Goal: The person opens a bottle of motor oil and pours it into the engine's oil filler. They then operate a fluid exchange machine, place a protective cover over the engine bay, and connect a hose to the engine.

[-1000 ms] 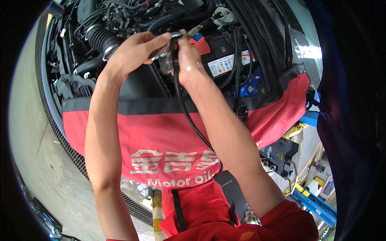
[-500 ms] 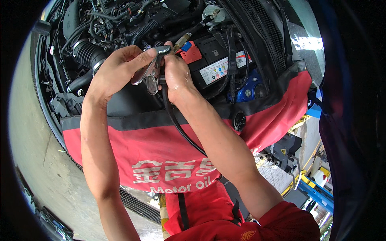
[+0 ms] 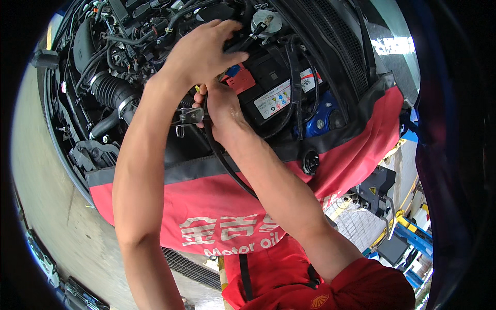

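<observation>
My right hand [image 3: 223, 106] is closed round a chrome trigger gun [image 3: 192, 116], whose shiny metal body sticks out on the left side of my fingers. From it a black hose [image 3: 221, 157] runs down under my right forearm. Higher up, my left hand [image 3: 204, 51] is raised over the engine bay, its thumb and fingers spread apart with nothing seen between them. Its fingertips point toward a dark tube with a metal end [image 3: 258, 31] lying by a round silver cap [image 3: 267, 23]. Part of that tube is hidden behind my left hand.
A black battery [image 3: 274, 77] with a red terminal cover [image 3: 241, 80] lies right of my hands. At left is a ribbed intake hose [image 3: 111, 93]. A red fender cover [image 3: 206, 191] drapes the near edge. A blue strut top [image 3: 323, 116] shows at right.
My left hand has let go of the chrome gun and moved up and right, its fingers opening. My right hand still grips the gun, which has turned and sits slightly lower.
</observation>
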`<state>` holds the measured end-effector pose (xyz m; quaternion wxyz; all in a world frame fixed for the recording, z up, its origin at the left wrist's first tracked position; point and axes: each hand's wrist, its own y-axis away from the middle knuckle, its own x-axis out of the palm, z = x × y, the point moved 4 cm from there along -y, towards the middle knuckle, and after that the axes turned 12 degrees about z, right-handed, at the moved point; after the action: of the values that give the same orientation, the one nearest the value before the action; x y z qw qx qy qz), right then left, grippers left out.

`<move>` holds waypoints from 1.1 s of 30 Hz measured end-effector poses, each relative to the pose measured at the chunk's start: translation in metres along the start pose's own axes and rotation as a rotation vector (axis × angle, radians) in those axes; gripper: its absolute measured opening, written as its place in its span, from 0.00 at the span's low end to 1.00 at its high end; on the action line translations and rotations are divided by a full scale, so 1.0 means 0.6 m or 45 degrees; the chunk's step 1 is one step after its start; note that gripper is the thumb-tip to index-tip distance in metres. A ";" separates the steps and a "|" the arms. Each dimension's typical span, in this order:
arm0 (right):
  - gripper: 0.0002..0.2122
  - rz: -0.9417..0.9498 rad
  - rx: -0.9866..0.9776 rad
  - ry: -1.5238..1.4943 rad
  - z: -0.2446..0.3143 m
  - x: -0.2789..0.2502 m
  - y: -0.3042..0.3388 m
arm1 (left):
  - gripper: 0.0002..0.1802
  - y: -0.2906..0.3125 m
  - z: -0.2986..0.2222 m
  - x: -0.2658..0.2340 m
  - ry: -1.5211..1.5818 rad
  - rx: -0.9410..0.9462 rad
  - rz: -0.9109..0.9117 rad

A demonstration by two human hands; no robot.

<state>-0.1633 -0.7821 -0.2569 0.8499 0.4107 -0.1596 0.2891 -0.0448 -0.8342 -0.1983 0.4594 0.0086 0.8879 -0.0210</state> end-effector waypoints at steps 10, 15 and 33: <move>0.31 0.359 -0.121 -0.210 0.005 -0.006 -0.007 | 0.44 -0.150 -0.060 -0.018 -0.167 -0.114 0.539; 0.32 0.305 -0.130 -0.281 0.006 0.005 0.000 | 0.45 -0.173 -0.032 -0.004 -0.093 -0.108 0.613; 0.32 0.314 -0.148 -0.190 0.014 -0.027 -0.007 | 0.31 -0.202 -0.006 0.038 -0.043 -0.071 0.368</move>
<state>-0.1738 -0.7968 -0.2623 0.8160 0.3585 -0.2881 0.3502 -0.0654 -0.9554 -0.2114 0.4726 0.1233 0.8698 0.0700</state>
